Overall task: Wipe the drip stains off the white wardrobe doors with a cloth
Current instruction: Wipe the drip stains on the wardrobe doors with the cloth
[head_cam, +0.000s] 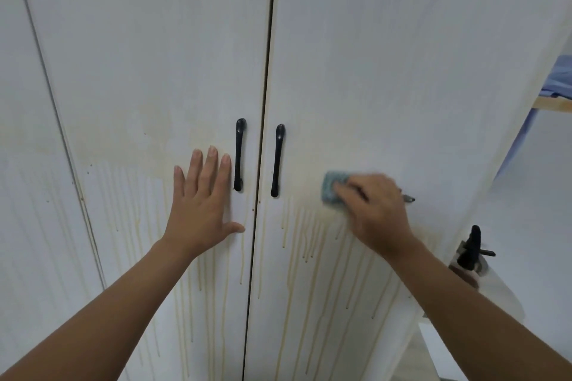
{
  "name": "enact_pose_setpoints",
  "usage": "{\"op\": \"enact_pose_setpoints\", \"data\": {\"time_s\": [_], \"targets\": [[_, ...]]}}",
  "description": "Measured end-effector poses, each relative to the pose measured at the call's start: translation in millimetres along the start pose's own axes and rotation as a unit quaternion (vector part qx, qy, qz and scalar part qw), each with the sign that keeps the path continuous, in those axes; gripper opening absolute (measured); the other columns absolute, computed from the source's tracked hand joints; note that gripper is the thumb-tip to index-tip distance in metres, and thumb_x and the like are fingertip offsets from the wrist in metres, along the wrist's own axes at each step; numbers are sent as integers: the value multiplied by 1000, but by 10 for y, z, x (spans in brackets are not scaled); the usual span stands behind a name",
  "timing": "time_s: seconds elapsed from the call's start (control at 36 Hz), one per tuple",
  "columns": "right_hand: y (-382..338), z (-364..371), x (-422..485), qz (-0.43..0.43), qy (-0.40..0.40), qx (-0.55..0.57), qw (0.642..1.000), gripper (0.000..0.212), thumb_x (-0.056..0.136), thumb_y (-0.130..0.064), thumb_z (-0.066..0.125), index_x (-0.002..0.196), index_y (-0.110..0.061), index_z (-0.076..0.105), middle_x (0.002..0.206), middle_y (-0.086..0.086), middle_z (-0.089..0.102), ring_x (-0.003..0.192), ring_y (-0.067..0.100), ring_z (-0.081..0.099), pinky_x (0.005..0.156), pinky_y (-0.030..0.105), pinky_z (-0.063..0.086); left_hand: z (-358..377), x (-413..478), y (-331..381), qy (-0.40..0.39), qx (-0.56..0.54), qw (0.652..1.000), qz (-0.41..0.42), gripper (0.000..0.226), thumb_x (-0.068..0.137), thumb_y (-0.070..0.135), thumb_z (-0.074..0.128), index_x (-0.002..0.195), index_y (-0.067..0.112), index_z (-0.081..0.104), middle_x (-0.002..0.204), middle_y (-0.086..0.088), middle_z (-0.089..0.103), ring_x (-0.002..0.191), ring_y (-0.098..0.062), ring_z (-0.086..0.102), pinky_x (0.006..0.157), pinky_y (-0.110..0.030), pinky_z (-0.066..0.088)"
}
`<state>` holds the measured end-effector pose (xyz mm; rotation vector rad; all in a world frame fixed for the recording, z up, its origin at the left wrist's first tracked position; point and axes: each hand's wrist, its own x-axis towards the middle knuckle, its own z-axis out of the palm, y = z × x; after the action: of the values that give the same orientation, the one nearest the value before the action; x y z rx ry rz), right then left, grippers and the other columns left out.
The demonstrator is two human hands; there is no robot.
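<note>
Two white wardrobe doors fill the view, the left door (148, 71) and the right door (387, 71), each with a black handle. Yellowish drip stains (312, 244) run down the lower half of both doors. My left hand (201, 204) lies flat on the left door with straight fingers, just left of its handle (239, 154). My right hand (376, 207) presses a small blue-grey cloth (332, 187) against the right door, right of its handle (277, 160), at the top of the drips. The hand looks blurred and covers most of the cloth.
A further white panel (28, 195) with faint drips stands at far left. To the right, beyond the wardrobe's edge, a room door carries a black lever handle (472, 246). A wooden shelf with blue fabric (557, 83) shows at the right edge.
</note>
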<state>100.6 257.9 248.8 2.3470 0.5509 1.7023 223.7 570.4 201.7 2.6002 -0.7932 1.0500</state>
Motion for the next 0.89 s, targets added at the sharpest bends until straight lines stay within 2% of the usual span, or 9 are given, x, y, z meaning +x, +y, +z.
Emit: {"op": "enact_pose_setpoints", "data": {"time_s": [0.11, 0.25, 0.36, 0.42, 0.5, 0.58, 0.64, 0.81, 0.89], "targets": [[68, -48, -54, -50, -26, 1, 998, 8, 91, -5, 71, 96, -5, 77, 94, 15, 68, 81, 33, 62, 67, 43, 49, 5, 2, -3, -4, 0, 1000, -5, 155, 54, 69, 89, 165, 12, -4, 172, -14, -12, 157, -40, -12, 120, -72, 12], [176, -138, 637, 170, 167, 22, 971, 31, 83, 14, 54, 101, 1, 75, 98, 20, 62, 93, 31, 51, 82, 31, 44, 11, 5, -5, 0, -2, 1000, -3, 153, 55, 69, 88, 165, 11, -2, 172, -13, -12, 157, -40, -11, 120, -73, 11], [82, -112, 961, 320, 225, 44, 919, 49, 72, 13, 51, 110, -7, 74, 105, 15, 60, 97, 24, 49, 85, 25, 43, 13, 4, -8, -1, -2, 1000, -5, 153, 56, 69, 88, 165, 11, -3, 172, -13, -13, 157, -40, -12, 120, -72, 10], [-36, -37, 875, 276, 203, 30, 939, 43, 75, 14, 55, 109, -4, 74, 103, 17, 61, 95, 28, 51, 82, 31, 44, 13, -1, -8, 1, -1, 1000, -5, 153, 56, 69, 88, 165, 11, -2, 172, -13, -12, 157, -39, -13, 121, -72, 10], [-170, 88, 503, 80, 88, 13, 993, 21, 90, 2, 62, 104, -3, 76, 98, 17, 66, 85, 36, 60, 74, 41, 46, 16, -11, -21, 3, 4, 1000, -4, 153, 56, 70, 87, 165, 11, -2, 172, -14, -11, 157, -39, -13, 121, -71, 11], [-149, 120, 253, -66, -32, -1, 997, 14, 88, -8, 77, 101, -6, 77, 96, 12, 69, 79, 32, 62, 66, 39, 44, 13, 3, -12, -3, 5, 1000, -3, 154, 56, 70, 88, 165, 12, -5, 172, -15, -11, 157, -39, -15, 121, -71, 11], [-89, 97, 321, -91, -36, 6, 995, 11, 91, -12, 76, 100, -6, 77, 96, 13, 69, 80, 32, 62, 65, 41, 46, 11, 3, -14, -5, 4, 1000, -6, 154, 57, 69, 88, 164, 13, -7, 172, -14, -12, 157, -38, -16, 121, -71, 10], [-35, -4, 1006, 164, 168, 34, 971, 30, 86, 10, 55, 103, -1, 76, 97, 18, 63, 91, 29, 51, 80, 28, 42, 22, -5, -12, 4, -3, 1000, -3, 154, 56, 69, 88, 165, 13, -6, 172, -14, -11, 157, -38, -14, 121, -71, 10], [-176, 55, 1060, 220, 177, 29, 959, 35, 82, 12, 56, 107, -3, 76, 99, 17, 62, 91, 29, 51, 82, 26, 39, 17, -4, -18, 6, -1, 1000, -1, 154, 57, 70, 87, 164, 14, -8, 172, -13, -13, 157, -37, -15, 121, -71, 9]]}}
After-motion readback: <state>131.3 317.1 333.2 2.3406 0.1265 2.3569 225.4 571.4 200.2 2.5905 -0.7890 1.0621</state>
